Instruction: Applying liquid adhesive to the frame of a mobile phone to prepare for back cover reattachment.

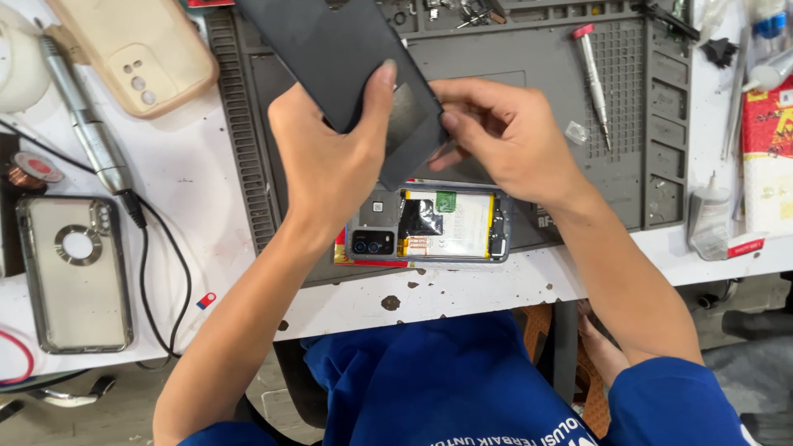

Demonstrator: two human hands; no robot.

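Both hands hold a dark back cover [347,58] up over a grey work mat [529,74]. The left hand [330,157] grips it from below, thumb pressed flat on its face near the right edge, the other fingers hidden behind it. The right hand [504,132] pinches the cover's lower right corner; its fingertips curl under the edge, so how they sit there is hard to make out. The top of the cover runs out of the picture.

Under the hands an opened phone [429,225] lies on the mat's near edge, its battery and camera module showing. Its upper part is covered by the hands and the cover, and its left end is partly behind the left wrist.

A screwdriver with a red cap [595,83] lies on the mat to the right of the hands, with a small clear scrap [576,132] just beside it. Small parts in the mat's top trays are too small to tell.

On the white table [190,165] to the left lie a beige phone case [140,49], cut off at the top, a metal pen-shaped tool [87,124] with a black cable [161,248], and a clear phone case [76,272]. At the right edge stand a small clear bottle [709,219] and a red and white packet [768,157], partly cropped.
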